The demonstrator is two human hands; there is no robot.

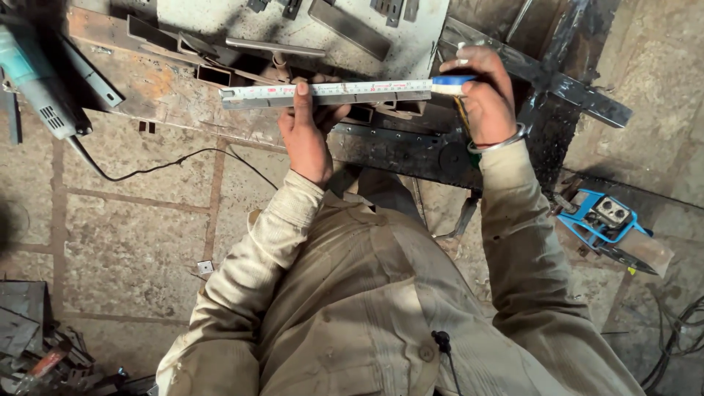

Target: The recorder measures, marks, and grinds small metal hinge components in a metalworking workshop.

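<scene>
Fingers of both hands pinch pale flat tape measure [330, 91] along rusty steel bar [242, 103].

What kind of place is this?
Probably a metal workshop. Metal bars lie on a scuffed workbench, a power grinder sits nearby, and the left hand and right hand stretch a tape measure.
</scene>
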